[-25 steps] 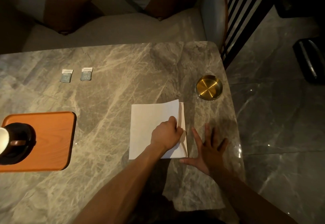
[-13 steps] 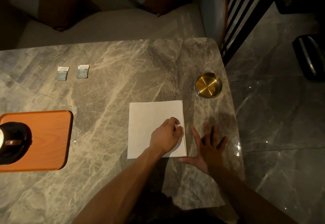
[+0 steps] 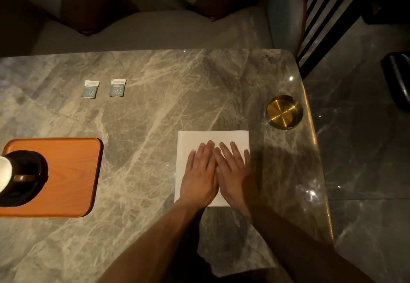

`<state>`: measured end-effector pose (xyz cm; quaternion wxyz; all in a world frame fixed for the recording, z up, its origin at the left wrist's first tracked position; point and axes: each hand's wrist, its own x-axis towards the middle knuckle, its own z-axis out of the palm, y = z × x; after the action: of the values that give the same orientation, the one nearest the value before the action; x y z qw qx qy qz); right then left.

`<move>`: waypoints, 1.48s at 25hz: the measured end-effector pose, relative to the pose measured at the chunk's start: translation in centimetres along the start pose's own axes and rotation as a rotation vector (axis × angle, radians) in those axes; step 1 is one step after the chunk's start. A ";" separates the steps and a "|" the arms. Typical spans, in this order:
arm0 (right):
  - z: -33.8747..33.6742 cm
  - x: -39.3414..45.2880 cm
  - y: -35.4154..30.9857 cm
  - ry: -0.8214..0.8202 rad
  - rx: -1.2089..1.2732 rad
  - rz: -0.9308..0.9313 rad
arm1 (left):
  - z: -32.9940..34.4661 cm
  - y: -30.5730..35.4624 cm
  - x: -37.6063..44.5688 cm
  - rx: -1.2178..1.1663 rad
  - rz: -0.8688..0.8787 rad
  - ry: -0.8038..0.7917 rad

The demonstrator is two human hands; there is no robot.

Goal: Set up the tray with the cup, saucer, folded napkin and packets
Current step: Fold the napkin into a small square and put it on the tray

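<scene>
A white folded napkin (image 3: 195, 141) lies flat on the marble table at centre right. My left hand (image 3: 200, 176) and my right hand (image 3: 235, 171) rest side by side on it, palms down, fingers spread flat. An orange tray (image 3: 71, 171) sits at the left edge, carrying a dark saucer (image 3: 38, 167) with a cup (image 3: 4, 176) that is cut off by the frame. Two small blue-grey packets (image 3: 89, 89) (image 3: 117, 87) lie side by side on the table beyond the tray.
A round brass dish (image 3: 284, 111) stands near the table's right edge, just beyond the napkin. The marble table (image 3: 155, 105) ends at the right over a glossy floor. A cushioned sofa runs along the far side.
The lifted napkin flap has been laid down flat. My left hand opened from a pinch and my right hand moved left off the table onto the napkin; both now press it.
</scene>
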<state>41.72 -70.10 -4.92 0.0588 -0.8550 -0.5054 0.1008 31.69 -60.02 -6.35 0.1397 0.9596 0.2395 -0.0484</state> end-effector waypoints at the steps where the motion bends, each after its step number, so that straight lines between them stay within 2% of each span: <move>1: 0.6 0.4 0.2 -0.034 -0.029 0.014 | 0.3 -0.2 0.3 0.044 0.005 -0.036; 10: 2.9 0.5 3.4 -0.023 0.018 0.189 | 0.2 -6.6 1.6 0.093 -0.078 -0.011; 14: 2.6 0.4 3.1 -0.056 0.010 0.196 | -0.3 -6.9 1.9 0.096 -0.078 -0.044; 17: 2.8 0.0 3.1 -0.014 0.013 0.192 | -0.3 -6.4 0.5 0.044 -0.114 -0.034; 21: 4.6 -3.0 2.2 0.019 -0.020 0.064 | 1.2 -5.4 -3.8 0.027 -0.063 -0.005; 26: 4.7 -3.8 2.1 0.007 -0.048 0.089 | 1.1 -5.3 -4.3 0.080 -0.089 -0.044; 31: 1.2 -0.1 3.4 0.099 0.029 0.091 | -1.8 -7.2 -1.0 0.003 -0.023 0.070; 33: -1.3 3.3 4.9 0.031 -0.027 0.121 | -4.3 -8.4 2.6 -0.010 -0.061 0.019; 36: -3.7 7.8 6.8 -0.293 -0.028 0.132 | -7.3 -9.6 7.1 0.051 -0.098 -0.184; 37: -4.1 8.5 7.0 -0.327 -0.053 0.112 | -7.9 -9.8 8.0 0.106 -0.085 -0.216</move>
<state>52.66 -66.03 -3.31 -0.0523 -0.8553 -0.4622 0.2282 34.32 -45.82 -2.47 0.1115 0.9438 0.2607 -0.1700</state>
